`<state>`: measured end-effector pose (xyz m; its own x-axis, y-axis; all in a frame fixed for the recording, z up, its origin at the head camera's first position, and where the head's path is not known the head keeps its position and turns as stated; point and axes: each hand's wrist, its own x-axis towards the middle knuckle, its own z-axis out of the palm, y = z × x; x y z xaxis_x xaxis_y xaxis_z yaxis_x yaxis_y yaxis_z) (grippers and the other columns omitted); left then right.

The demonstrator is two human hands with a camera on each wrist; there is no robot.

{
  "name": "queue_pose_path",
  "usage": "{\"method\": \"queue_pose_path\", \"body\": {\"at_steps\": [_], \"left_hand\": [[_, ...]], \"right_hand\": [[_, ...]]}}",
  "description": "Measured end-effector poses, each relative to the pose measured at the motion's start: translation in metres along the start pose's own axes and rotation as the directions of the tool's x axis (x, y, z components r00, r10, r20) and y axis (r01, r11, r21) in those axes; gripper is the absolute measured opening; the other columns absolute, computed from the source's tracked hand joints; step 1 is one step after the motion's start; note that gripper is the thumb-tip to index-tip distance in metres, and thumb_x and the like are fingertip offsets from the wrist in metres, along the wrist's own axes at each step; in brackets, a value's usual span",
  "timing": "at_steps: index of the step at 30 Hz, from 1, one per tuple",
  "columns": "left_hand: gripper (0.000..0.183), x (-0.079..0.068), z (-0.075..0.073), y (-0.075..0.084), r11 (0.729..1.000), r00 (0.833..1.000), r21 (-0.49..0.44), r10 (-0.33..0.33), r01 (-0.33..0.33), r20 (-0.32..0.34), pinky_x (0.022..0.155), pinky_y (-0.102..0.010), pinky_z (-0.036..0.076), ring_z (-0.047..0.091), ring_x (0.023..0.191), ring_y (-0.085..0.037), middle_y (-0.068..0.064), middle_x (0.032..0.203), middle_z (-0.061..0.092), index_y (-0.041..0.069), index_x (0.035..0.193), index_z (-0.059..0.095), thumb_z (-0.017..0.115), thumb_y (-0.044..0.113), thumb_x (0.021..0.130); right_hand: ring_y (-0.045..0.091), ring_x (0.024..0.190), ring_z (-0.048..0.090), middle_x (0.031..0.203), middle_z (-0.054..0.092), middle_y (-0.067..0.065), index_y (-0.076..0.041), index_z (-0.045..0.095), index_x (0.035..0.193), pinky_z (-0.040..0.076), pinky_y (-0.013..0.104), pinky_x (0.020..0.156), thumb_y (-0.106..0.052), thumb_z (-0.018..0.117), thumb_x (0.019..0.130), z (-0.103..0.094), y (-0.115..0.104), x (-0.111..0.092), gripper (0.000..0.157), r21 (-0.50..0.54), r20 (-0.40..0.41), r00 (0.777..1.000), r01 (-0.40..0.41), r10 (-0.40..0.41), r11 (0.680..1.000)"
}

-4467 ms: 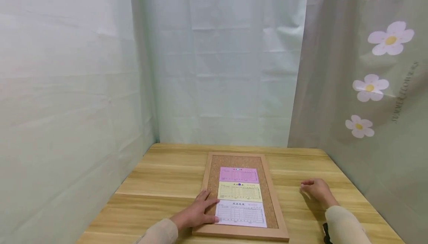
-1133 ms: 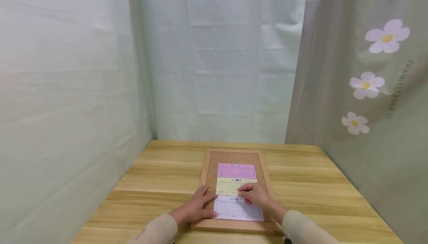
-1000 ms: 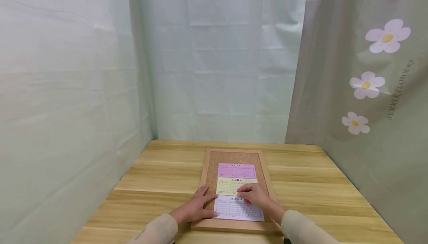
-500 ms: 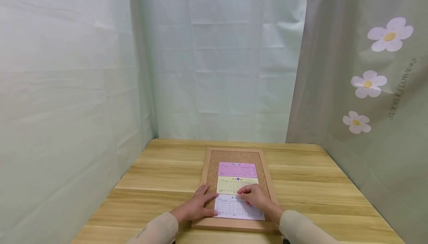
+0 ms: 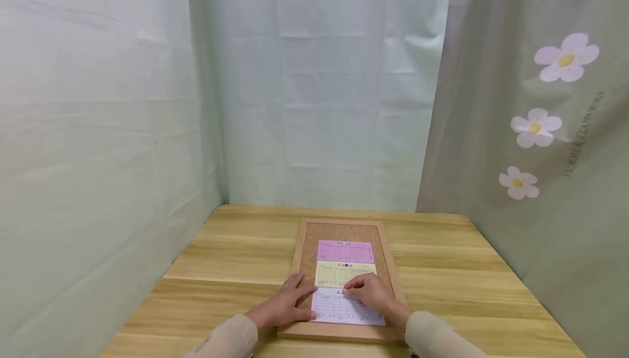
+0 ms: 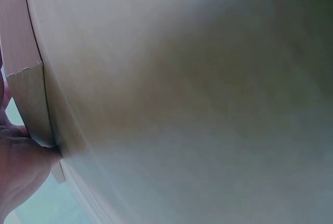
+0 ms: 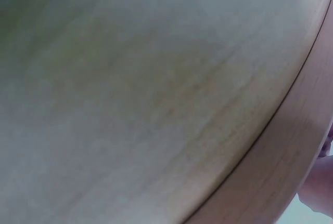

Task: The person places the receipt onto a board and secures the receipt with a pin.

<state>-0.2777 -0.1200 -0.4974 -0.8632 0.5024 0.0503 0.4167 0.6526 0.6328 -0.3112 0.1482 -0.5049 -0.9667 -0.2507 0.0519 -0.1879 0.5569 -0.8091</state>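
A wood-framed corkboard [image 5: 298, 254] lies on the table with pink [image 5: 334, 251], yellow [image 5: 328, 274] and white [image 5: 331, 310] printed slips in a column. One pale pin [image 5: 344, 243] sits at the pink slip's top, a blue pin [image 5: 346, 265] at the yellow one's. My left hand [image 5: 284, 304] rests, fingers spread, over the board's left frame, its fingertips at the white slip's left edge. With thumb and forefinger together, my right hand [image 5: 374, 294] pinches a tiny pushpin at the white slip's top middle; the fingers mostly hide it.
The wooden table [image 5: 457, 281] extends around the board. Pale curtains [image 5: 324, 101] stand behind and at both sides; the right one has printed flowers [image 5: 535, 127]. Both wrist views show mostly blurred tabletop, with the board's frame [image 7: 281, 151] at the edge.
My right hand came from the table right of the board onto the slips, then shifted slightly down to the white slip's top. The left hand has stayed in place.
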Motion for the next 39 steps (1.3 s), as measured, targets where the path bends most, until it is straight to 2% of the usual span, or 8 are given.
{"method": "queue_pose_path", "body": {"at_steps": [10, 19, 32, 39], "left_hand": [[0.062, -0.0030, 0.0014, -0.0002, 1.000, 0.999, 0.014, 0.026, -0.026, -0.018, 0.107, -0.072, 0.017, 0.011, 0.144, -0.054, -0.033, 0.156, 0.021, 0.007, 0.137, 0.058, 0.078, 0.035, 0.086], [0.063, -0.0022, 0.0007, 0.0011, 1.000, 1.000, -0.006, 0.016, -0.016, -0.012, 0.109, -0.071, 0.014, 0.009, 0.144, -0.053, -0.033, 0.156, 0.019, 0.007, 0.138, 0.057, 0.077, 0.037, 0.086], [0.066, 0.0016, 0.0005, -0.0020, 1.000, 1.000, 0.019, 0.010, -0.010, -0.012, 0.109, -0.070, 0.016, 0.010, 0.145, -0.052, -0.031, 0.157, 0.019, 0.008, 0.139, 0.056, 0.076, 0.040, 0.086], [0.063, -0.0001, 0.0013, -0.0016, 0.999, 1.000, 0.037, 0.021, -0.021, -0.012, 0.109, -0.070, 0.017, 0.011, 0.144, -0.053, -0.033, 0.156, 0.021, 0.007, 0.138, 0.058, 0.078, 0.037, 0.086]], "right_hand": [[0.010, 0.056, 0.049, 0.072, 0.063, -0.004, -0.013, 0.078, 0.088, 0.040, 0.024, 0.049, -0.011, 0.078, 0.084, 0.0024, -0.0011, -0.0008, 0.004, -0.014, 0.015, 1.000, 0.006, -0.005, 1.000], [0.009, 0.055, 0.050, 0.069, 0.062, -0.005, -0.013, 0.078, 0.087, 0.040, 0.023, 0.048, -0.013, 0.079, 0.083, 0.0006, -0.0008, 0.0016, 0.004, -0.027, 0.011, 1.000, -0.005, 0.005, 1.000], [0.008, 0.049, 0.047, 0.061, 0.060, -0.005, -0.010, 0.079, 0.084, 0.039, 0.024, 0.046, -0.012, 0.081, 0.081, 0.0001, -0.0093, -0.0010, 0.004, -0.056, -0.023, 1.000, 0.003, -0.004, 0.998], [0.007, 0.054, 0.052, 0.072, 0.067, -0.007, -0.012, 0.080, 0.086, 0.042, 0.024, 0.049, -0.012, 0.080, 0.082, 0.0041, -0.0075, -0.0022, 0.004, -0.109, -0.026, 0.999, 0.028, -0.031, 0.994]]}}
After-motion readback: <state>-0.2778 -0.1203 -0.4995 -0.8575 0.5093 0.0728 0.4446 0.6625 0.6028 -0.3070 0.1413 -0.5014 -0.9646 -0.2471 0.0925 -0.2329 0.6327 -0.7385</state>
